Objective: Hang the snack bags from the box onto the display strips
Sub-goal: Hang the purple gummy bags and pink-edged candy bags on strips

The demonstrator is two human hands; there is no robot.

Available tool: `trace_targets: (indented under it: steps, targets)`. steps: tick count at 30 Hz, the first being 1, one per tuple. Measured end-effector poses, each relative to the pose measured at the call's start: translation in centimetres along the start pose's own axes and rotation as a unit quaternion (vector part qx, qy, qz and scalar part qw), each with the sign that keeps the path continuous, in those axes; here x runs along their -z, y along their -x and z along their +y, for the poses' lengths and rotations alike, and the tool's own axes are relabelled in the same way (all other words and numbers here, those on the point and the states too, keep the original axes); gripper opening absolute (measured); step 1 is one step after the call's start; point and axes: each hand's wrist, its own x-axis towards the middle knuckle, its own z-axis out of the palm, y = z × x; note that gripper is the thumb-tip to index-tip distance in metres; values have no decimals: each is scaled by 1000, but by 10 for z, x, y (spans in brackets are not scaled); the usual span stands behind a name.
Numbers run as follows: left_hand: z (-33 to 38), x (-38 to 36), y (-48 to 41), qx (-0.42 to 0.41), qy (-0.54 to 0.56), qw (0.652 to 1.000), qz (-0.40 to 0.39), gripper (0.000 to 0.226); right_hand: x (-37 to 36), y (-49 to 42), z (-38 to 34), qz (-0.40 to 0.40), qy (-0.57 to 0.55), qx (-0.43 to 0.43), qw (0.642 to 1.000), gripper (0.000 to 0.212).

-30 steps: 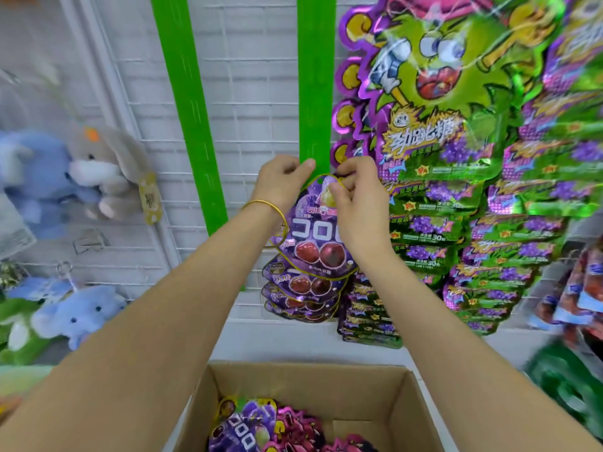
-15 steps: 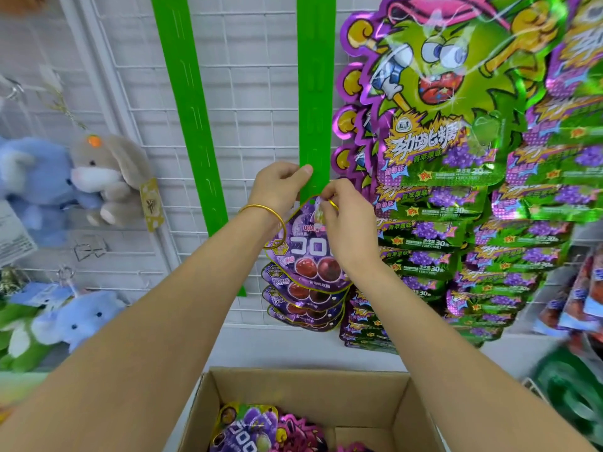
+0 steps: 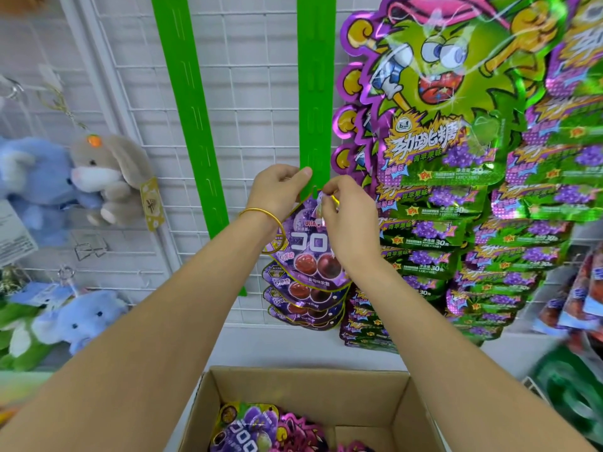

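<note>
Against half a second ago, the purple grape-gummy snack bag [image 3: 310,252] is sitting slightly higher, its top edge now meeting the lower part of the green plastic display strip [image 3: 315,93]. The two hands are closing in on each other there.

The left hand [image 3: 279,190], a thin gold bangle [image 3: 261,216] circling its wrist, is curling round that strip, with its thumb pressing flat on the strip's front. The right hand [image 3: 346,216] is pinching the bag's top edge between thumb and fingertips, just beside the left thumb. The bag is hanging below both hands and between the forearms, partly covered by the right wrist.

The bag is hanging upright with its long axis vertical, top toward the strip and printed face turned to the camera. Directly beneath it, matching purple bags [image 3: 303,305] are overlapping one another down the white wire grid panel [image 3: 254,93]. Lower still, the open brown cardboard box [image 3: 359,396] is holding more snack bags [image 3: 248,429].
</note>
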Motion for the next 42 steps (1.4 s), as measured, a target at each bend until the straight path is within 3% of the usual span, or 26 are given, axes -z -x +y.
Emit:
trace_targets:
  steps: [3, 5, 10, 13, 15, 17, 20, 23, 26, 29, 32, 35, 39, 42]
  targets:
    - [-7, 2, 8, -5, 4, 1000, -6, 8, -2, 6, 5, -31, 17, 1, 999, 14]
    - [-17, 8, 13, -18, -5, 1000, -10, 19, -2, 8, 8, -38, 28, 15, 999, 15]
    - [-43, 36, 48, -69, -74, 994, 36, 31, 5, 31, 11, 46, 34, 58, 997, 29]
    - [-68, 60, 89, -49, -114, 992, -1, 30, 1, 79, 19, 46, 3, 78, 996, 27]
    - [-94, 78, 119, 7, -157, 986, -49, 28, -19, 125, 36, -51, -37, 63, 996, 26]
    - [-120, 94, 143, 71, -161, 982, -75, 26, -50, 178, 56, -205, -72, -27, 976, 26]
    - [-141, 106, 155, 166, -136, 973, -82, 26, -94, 248, 78, -411, -67, -194, 888, 27]
    - [-143, 108, 148, 206, -93, 972, -71, 27, -124, 290, 82, -492, -67, -300, 814, 30]
    - [-145, 114, 141, 209, -75, 972, -72, 22, -148, 320, 79, -544, -36, -289, 787, 47]
    - [-150, 120, 139, 224, -77, 969, -68, 18, -159, 339, 73, -544, 30, -252, 800, 57]
    - [-153, 119, 136, 221, -72, 971, -62, 16, -159, 342, 71, -522, 31, -273, 807, 43]
    - [-158, 113, 136, 203, -103, 970, -84, 21, -145, 328, 66, -507, -89, -341, 787, 11]
    - [-169, 104, 147, 180, -214, 941, -193, 22, -107, 283, 55, -488, -294, -415, 709, 10]
    - [-170, 92, 159, 151, -296, 886, -324, 23, -84, 245, 56, -436, -356, -439, 700, 18]
